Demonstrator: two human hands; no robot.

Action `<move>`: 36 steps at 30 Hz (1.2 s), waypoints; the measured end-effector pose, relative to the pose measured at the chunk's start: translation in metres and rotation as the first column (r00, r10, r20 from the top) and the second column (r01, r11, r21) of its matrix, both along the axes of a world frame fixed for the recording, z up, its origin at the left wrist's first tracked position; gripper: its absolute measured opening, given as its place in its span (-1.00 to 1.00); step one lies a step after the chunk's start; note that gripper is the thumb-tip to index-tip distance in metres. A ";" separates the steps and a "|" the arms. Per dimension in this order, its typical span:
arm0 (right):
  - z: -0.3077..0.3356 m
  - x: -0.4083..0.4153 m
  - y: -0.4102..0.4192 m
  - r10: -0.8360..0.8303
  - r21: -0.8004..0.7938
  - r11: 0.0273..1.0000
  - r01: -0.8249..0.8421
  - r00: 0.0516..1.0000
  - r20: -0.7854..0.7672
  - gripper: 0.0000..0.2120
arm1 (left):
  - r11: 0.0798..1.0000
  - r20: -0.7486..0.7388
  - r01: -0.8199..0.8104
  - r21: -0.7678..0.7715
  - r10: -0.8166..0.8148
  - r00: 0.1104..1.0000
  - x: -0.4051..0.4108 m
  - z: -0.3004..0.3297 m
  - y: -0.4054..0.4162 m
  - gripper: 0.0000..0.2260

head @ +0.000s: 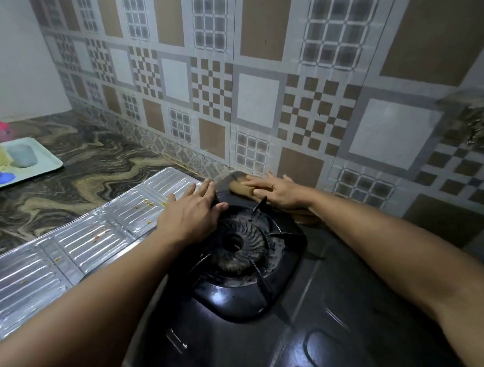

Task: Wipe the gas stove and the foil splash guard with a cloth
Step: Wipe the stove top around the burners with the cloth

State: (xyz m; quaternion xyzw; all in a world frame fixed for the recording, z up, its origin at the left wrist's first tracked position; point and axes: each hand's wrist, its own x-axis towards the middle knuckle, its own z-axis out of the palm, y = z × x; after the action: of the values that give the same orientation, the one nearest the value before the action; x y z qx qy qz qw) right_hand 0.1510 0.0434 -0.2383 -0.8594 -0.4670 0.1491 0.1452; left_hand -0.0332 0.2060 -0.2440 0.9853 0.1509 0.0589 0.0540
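While right hand (276,190) presses flat on brown cloth (239,187), fingers straight, nothing pinched, cloth lies bunched under palm, one end poking out past fingertips. Cloth sits at rear left corner of gas stove (326,312), against tiled wall (258,100). Left hand (189,217) rests flat, fingers extended, holding nothing, across stove edge and foil splash guard (80,231). Guard lies flat on countertop (69,181), orange specks on it.

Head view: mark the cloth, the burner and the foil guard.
cloth (237,186): head view, its bare brown left end.
burner (234,242): head view, its dark centre hole.
foil guard (94,232): head view, a ribbed middle panel.
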 end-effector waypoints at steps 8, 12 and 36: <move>-0.010 -0.083 -0.106 -0.298 0.010 0.954 0.300 0.941 0.162 -0.57 | 0.998 -0.009 0.000 -0.059 -0.001 1.000 -0.003 0.004 -0.003 -0.41; -0.010 -0.158 -0.127 -0.406 -0.006 0.911 0.412 0.900 0.156 -0.51 | 0.999 -0.019 -0.015 -0.049 0.014 1.000 -0.008 0.007 -0.009 -0.42; -0.014 -0.339 -0.114 -0.398 0.034 0.916 0.400 0.894 0.204 -0.47 | 0.939 0.243 0.274 -0.207 -0.222 0.944 -0.055 0.007 -0.058 -0.64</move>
State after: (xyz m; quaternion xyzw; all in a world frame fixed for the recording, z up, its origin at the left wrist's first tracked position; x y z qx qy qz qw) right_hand -0.1882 -0.0706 -0.2526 -0.9483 -0.2927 0.0280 0.1195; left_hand -0.0886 0.1482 -0.2368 0.9706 0.0242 0.1399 0.1946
